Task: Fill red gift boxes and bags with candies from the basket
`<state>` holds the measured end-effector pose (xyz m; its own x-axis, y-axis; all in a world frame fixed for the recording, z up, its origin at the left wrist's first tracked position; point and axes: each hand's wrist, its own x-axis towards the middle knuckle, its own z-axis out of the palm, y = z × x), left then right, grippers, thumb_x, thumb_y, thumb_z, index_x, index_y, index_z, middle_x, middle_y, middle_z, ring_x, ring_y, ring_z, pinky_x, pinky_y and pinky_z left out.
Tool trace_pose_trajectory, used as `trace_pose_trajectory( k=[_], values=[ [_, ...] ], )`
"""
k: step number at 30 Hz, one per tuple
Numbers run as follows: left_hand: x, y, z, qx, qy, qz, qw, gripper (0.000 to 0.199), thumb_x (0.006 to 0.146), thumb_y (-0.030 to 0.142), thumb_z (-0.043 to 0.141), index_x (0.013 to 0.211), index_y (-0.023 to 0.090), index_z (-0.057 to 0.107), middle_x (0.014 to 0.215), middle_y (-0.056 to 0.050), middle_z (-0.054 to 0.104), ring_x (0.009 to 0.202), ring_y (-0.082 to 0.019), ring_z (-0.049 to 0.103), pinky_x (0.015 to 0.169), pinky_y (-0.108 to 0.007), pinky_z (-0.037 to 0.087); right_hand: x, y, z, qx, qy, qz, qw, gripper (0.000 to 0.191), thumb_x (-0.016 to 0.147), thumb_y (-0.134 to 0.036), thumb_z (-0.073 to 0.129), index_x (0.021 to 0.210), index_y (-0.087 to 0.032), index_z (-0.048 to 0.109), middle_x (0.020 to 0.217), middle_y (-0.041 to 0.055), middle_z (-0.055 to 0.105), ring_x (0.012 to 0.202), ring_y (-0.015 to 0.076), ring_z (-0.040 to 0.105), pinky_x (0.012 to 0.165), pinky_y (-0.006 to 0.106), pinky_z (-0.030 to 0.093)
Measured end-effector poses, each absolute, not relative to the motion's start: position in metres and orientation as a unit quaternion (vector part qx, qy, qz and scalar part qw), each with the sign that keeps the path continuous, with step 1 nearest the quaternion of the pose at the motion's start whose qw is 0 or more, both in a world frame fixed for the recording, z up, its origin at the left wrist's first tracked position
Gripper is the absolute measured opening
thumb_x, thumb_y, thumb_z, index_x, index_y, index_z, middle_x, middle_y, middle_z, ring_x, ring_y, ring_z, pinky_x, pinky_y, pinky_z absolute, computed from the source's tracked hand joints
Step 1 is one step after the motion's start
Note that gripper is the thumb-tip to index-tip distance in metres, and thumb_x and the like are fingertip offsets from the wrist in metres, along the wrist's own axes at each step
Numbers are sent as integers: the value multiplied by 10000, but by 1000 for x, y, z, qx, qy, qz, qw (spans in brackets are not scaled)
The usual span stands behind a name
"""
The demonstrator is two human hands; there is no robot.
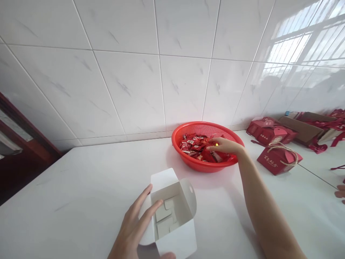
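Note:
An open white cardboard box (176, 239) stands on the white table, its flaps spread and its inside holding only folded bottom panels. Around its left side are the fingers of my left hand (140, 223), with one finger over the rim and the thumb at the near side. Beyond the box sits a round red plastic basket (199, 166) with many red wrapped packets (192, 144) in it. My right hand (222, 146) reaches into the basket from the right, its fingertips down among the packets; what they hold, if anything, cannot be made out.
Right of the basket stand a red box with a twine handle (277, 160) and more red boxes (265, 131). Farther right lie an open cardboard carton (299, 129) and red ribbons. Another person's fingers (341, 192) show at the right edge. A tiled wall (129, 86) rises behind.

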<state>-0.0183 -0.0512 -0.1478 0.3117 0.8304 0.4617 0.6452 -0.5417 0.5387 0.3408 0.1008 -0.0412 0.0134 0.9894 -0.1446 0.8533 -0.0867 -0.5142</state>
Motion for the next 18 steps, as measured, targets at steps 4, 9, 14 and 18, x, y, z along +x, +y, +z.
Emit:
trace_pose_trajectory(
  k=[4, 9, 14, 18],
  values=[
    [-18, -52, -147, 801, 465, 354, 127, 757, 773, 583, 761, 1447, 343, 513, 1649, -107, 329, 1417, -428, 458, 1038, -521, 543, 333, 98, -35, -607, -669, 350, 249, 376, 942, -418, 589, 1208, -166, 671, 1204, 115, 713, 1059, 217, 684, 814, 285, 579],
    [-18, -52, -147, 803, 469, 348, 120, 717, 816, 597, 707, 1452, 344, 496, 1650, -104, 322, 1426, -414, 451, 1034, -525, 545, 334, 105, -41, -639, -647, 265, 321, 345, 955, -397, 567, 1181, -169, 694, 1134, 99, 745, 1042, 207, 686, 845, 267, 554],
    [-18, -53, -148, 805, 473, 339, 114, 692, 838, 594, 680, 1450, 329, 498, 1651, -101, 321, 1435, -394, 445, 1031, -503, 553, 349, 111, -50, -728, -603, 189, 265, 379, 961, -283, 504, 1268, -103, 637, 1215, 171, 695, 1052, 253, 666, 828, 319, 525],
    [-18, -53, -150, 803, 478, 338, 110, 689, 830, 577, 689, 1451, 344, 501, 1660, -79, 311, 1424, -398, 458, 1019, -507, 560, 356, 115, -58, -754, -601, 205, 170, 352, 901, -220, 565, 1224, -125, 668, 1160, 158, 708, 1010, 273, 675, 833, 340, 517]
  ],
)
